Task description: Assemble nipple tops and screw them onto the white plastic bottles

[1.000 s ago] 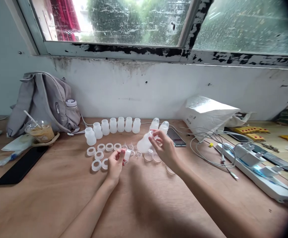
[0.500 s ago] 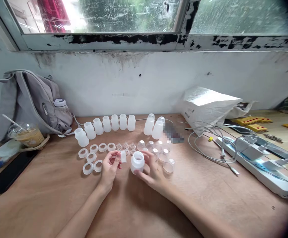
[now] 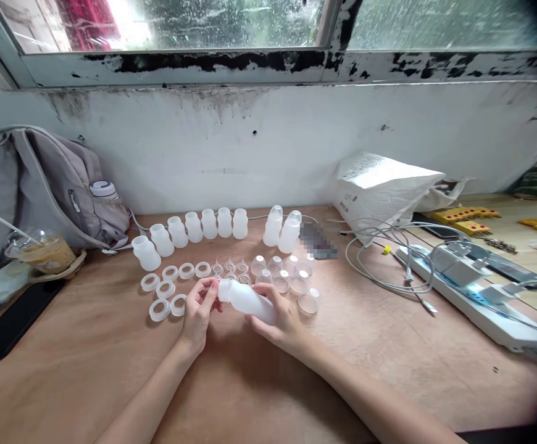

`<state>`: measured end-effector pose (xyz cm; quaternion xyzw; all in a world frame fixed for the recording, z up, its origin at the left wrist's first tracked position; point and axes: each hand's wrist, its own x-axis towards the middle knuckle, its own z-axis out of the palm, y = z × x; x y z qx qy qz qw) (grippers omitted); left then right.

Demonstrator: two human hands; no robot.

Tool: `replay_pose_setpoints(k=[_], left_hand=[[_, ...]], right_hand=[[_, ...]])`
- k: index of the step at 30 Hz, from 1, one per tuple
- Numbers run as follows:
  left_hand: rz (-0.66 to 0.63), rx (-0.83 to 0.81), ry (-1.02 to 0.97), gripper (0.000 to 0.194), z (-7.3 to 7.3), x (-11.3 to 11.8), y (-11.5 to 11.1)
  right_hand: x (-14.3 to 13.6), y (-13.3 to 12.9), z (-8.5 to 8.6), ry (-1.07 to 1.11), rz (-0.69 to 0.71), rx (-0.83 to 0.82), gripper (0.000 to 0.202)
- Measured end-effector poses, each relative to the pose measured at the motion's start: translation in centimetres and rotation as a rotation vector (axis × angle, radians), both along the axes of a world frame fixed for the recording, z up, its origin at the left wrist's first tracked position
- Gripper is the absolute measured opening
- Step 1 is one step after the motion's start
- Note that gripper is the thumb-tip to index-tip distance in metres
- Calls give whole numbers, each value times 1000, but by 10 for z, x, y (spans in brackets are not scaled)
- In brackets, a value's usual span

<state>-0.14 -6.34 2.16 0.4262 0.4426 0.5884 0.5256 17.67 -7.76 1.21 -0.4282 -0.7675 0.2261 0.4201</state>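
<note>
My right hand [image 3: 281, 317] is wrapped round a frosted white bottle [image 3: 252, 301], tilted with its neck to the left. At that neck, my left hand [image 3: 200, 311] pinches a ribbed translucent collar piece [image 3: 224, 290], which meets the bottle's opening. Left of my hands lie several white rings [image 3: 160, 310]. Just beyond them are several small clear nipples [image 3: 229, 267], partly hidden by the bottle. Several clear domed caps [image 3: 299, 282] sit to the right. Farther back stands a row of open frosted bottles [image 3: 178, 232], and two capped bottles [image 3: 289, 232] are right of that row.
A grey backpack [image 3: 49, 185], an iced drink [image 3: 46, 251] and a black phone-like slab [image 3: 16, 324] are at the left. On the right are a white bag [image 3: 379, 191], looped cables [image 3: 358, 271] and a white power strip [image 3: 476, 302]. A wall and window rise behind.
The bottle has gone from upright to tilted, its neck now against the piece in my left hand. My two hands are joined through it. The view has shifted slightly.
</note>
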Motion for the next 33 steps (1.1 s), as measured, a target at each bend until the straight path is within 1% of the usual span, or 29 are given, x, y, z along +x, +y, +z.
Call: replay_pose_setpoints(k=[6, 12, 15, 18, 25, 29, 33], left_hand=[[33, -13, 36, 27, -1, 0, 1], [15, -7, 88, 25, -3, 0, 1], [-3, 4, 103, 25, -4, -1, 2], [-11, 10, 100, 25, -5, -1, 2], [1, 2, 89, 27, -5, -1, 3], [1, -1, 90, 28, -5, -2, 3], [-3, 4, 98, 28, -6, -2, 3]], right_hand=[[1, 2, -3, -49, 36, 117, 43], [3, 4, -5, -43, 38, 214, 44], [2, 3, -3, -44, 36, 200, 44], [2, 1, -1, -36, 34, 150, 45], [3, 0, -1, -43, 28, 76, 46], [3, -1, 0, -44, 29, 65, 44], [2, 0, 0, -44, 31, 89, 44]])
